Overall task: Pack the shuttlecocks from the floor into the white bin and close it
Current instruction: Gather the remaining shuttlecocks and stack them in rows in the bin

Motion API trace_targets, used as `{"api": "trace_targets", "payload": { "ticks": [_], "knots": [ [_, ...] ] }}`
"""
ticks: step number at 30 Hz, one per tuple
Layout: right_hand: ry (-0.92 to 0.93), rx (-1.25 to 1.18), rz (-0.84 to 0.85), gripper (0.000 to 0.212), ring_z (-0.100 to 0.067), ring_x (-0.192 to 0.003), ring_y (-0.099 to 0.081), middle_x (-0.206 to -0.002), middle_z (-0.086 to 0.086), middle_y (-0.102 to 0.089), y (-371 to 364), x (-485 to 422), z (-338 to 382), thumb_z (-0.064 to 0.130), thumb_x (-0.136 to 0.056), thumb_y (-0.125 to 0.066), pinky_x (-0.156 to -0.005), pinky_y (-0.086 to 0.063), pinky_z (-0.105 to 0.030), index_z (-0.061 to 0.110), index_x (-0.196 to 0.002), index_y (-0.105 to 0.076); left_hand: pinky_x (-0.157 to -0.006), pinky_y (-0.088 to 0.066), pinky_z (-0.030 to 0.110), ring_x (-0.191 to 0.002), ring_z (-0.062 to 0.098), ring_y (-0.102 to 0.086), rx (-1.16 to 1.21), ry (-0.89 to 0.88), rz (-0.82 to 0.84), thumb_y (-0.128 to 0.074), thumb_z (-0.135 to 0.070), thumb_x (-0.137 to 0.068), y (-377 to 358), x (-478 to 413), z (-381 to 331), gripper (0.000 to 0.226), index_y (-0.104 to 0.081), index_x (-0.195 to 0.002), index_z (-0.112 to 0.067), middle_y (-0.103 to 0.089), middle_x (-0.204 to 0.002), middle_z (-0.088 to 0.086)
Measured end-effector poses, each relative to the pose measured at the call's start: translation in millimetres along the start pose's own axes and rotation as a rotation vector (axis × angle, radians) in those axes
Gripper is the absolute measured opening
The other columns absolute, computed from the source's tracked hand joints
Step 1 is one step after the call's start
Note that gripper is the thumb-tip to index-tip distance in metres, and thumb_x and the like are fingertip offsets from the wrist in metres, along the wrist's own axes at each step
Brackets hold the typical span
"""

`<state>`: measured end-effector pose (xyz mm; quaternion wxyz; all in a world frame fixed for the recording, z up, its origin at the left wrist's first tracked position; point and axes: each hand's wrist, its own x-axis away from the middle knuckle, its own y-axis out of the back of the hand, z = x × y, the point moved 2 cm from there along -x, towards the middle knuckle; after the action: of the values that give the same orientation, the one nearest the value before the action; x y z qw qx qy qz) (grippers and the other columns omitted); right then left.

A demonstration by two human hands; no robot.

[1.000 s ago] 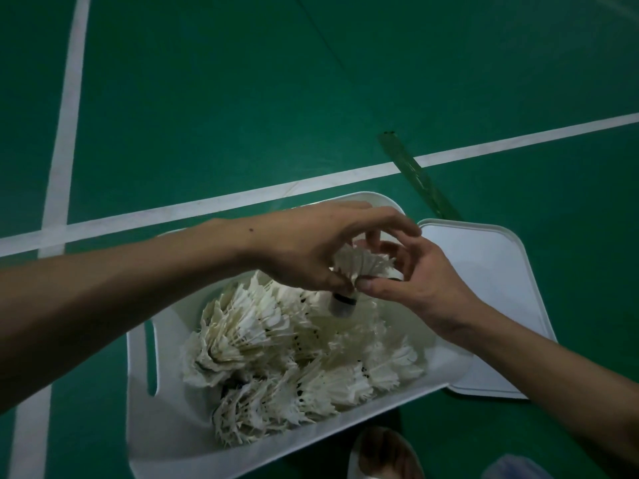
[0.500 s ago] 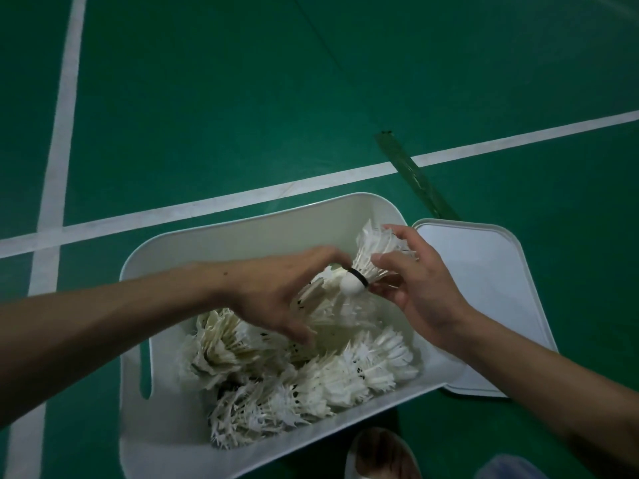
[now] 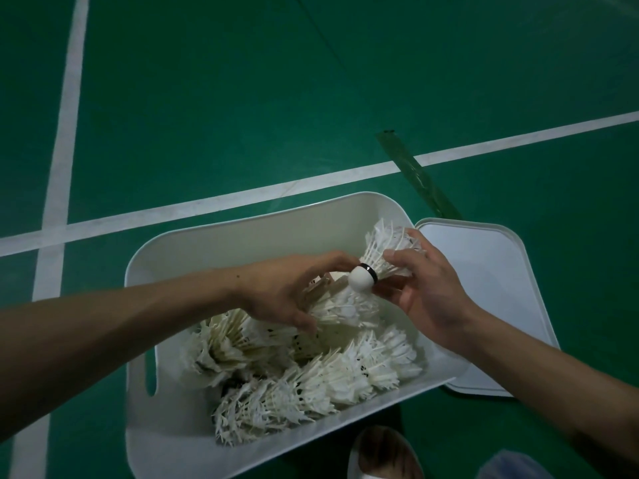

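The white bin stands open on the green court floor, holding several rows of white shuttlecocks nested cork into skirt. My right hand grips one shuttlecock by its feather skirt above the bin's far right corner, its white cork with a black band pointing left. My left hand reaches into the bin beside that cork, fingers curled around the top of another stack of shuttlecocks. The bin's white lid lies flat on the floor to the right.
White court lines cross the floor behind the bin and at the left. A strip of green tape lies diagonally behind the lid. A shoe shows at the bottom edge, below the bin.
Both hands came apart: my left hand dropped into the bin onto a stack, while my right hand turned its shuttlecock so the cork points left and lifted it toward the far right corner.
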<state>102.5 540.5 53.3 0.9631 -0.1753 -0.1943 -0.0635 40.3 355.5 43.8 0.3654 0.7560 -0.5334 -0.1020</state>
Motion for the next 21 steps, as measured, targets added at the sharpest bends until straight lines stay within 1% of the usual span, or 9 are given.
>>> {"api": "trace_targets", "payload": {
  "ticks": [2, 4, 6, 8, 11, 14, 16, 19, 21],
  "knots": [
    [0.011, 0.029, 0.005, 0.029, -0.027, -0.082, -0.066, -0.093, -0.013, -0.067, 1.4, 1.2, -0.4, 0.002, -0.090, -0.051, -0.076, -0.057, -0.041, 0.016, -0.116, -0.053, -0.085, -0.032, 0.011, -0.110, -0.002, -0.042, -0.031, 0.020, 0.017, -0.078, -0.023, -0.076, 0.5, 0.9, 0.5, 0.082, -0.030, -0.141, -0.034, -0.043, -0.131, -0.019],
    [0.032, 0.045, 0.004, 0.028, -0.027, -0.083, -0.066, -0.093, -0.013, -0.068, 3.1, 1.8, -0.7, 0.004, -0.090, -0.052, -0.077, -0.055, -0.044, 0.016, -0.116, -0.055, -0.084, -0.034, 0.015, -0.107, 0.002, -0.045, -0.059, 0.031, 0.032, -0.076, -0.024, -0.078, 0.9, 3.1, 1.5, 0.075, -0.033, -0.138, -0.035, -0.047, -0.130, -0.015],
    [0.052, 0.063, -0.015, 0.029, -0.027, -0.085, -0.065, -0.092, -0.010, -0.069, 5.3, 1.0, -1.7, 0.008, -0.086, -0.058, -0.076, -0.053, -0.045, 0.018, -0.112, -0.056, -0.087, -0.040, 0.023, -0.104, 0.006, -0.049, -0.086, 0.039, 0.044, -0.074, -0.025, -0.079, 2.9, 6.5, 2.7, 0.070, -0.035, -0.135, -0.036, -0.049, -0.127, -0.011],
    [0.073, 0.087, -0.046, 0.034, -0.025, -0.086, -0.063, -0.089, -0.005, -0.070, 6.8, 0.6, -1.9, 0.015, -0.075, -0.061, -0.071, -0.051, -0.042, 0.022, -0.109, -0.059, -0.092, -0.045, 0.032, -0.106, 0.009, -0.050, -0.113, 0.041, 0.040, -0.074, -0.029, -0.079, 7.7, 10.1, 3.6, 0.066, -0.037, -0.132, -0.037, -0.050, -0.127, -0.010],
    [0.092, 0.085, -0.090, 0.034, -0.025, -0.091, -0.059, -0.090, -0.003, -0.068, 8.4, 0.0, -2.1, 0.018, -0.071, -0.060, -0.068, -0.049, -0.039, 0.023, -0.104, -0.060, -0.098, -0.044, 0.035, -0.111, 0.008, -0.049, -0.135, 0.044, 0.014, -0.073, -0.030, -0.079, 17.9, 15.6, 6.6, 0.062, -0.039, -0.131, -0.036, -0.049, -0.131, -0.010],
    [0.086, 0.064, -0.132, 0.034, -0.025, -0.094, -0.056, -0.095, -0.006, -0.064, 9.4, 0.3, -2.5, 0.020, -0.070, -0.060, -0.068, -0.050, -0.039, 0.024, -0.103, -0.060, -0.094, -0.048, 0.038, -0.113, 0.010, -0.051, -0.116, 0.059, -0.016, -0.073, -0.033, -0.078, 27.1, 22.1, 10.8, 0.062, -0.039, -0.129, -0.039, -0.049, -0.133, -0.010],
    [0.102, 0.135, -0.142, 0.033, -0.022, -0.095, -0.057, -0.101, -0.006, -0.063, 8.4, 1.3, -2.9, 0.021, -0.074, -0.062, -0.067, -0.051, -0.036, 0.026, -0.106, -0.060, -0.091, -0.049, 0.040, -0.112, 0.012, -0.053, -0.107, 0.070, -0.032, -0.070, -0.039, -0.076, 30.9, 26.7, 12.1, 0.061, -0.037, -0.127, -0.043, -0.050, -0.132, -0.010],
    [0.152, 0.359, -0.170, 0.023, -0.009, -0.087, -0.063, -0.108, -0.001, -0.062, 5.5, 4.5, -3.9, 0.021, -0.090, -0.061, -0.068, -0.055, -0.032, 0.034, -0.108, -0.056, -0.090, -0.050, 0.040, -0.110, 0.013, -0.054, -0.107, 0.094, -0.046, -0.068, -0.043, -0.075, 32.7, 32.0, 13.8, 0.061, -0.034, -0.126, -0.046, -0.051, -0.131, -0.009],
    [0.147, 0.522, -0.156, 0.027, -0.013, -0.094, -0.062, -0.114, 0.001, -0.060, 4.3, 5.4, -7.7, 0.029, -0.091, -0.060, -0.075, -0.057, -0.037, 0.044, -0.111, -0.051, -0.090, -0.050, 0.040, -0.109, 0.013, -0.055, -0.090, 0.094, -0.046, -0.071, -0.039, -0.077, 31.6, 32.9, 13.4, 0.061, -0.034, -0.126, -0.045, -0.052, -0.130, -0.008]
  ]
}}
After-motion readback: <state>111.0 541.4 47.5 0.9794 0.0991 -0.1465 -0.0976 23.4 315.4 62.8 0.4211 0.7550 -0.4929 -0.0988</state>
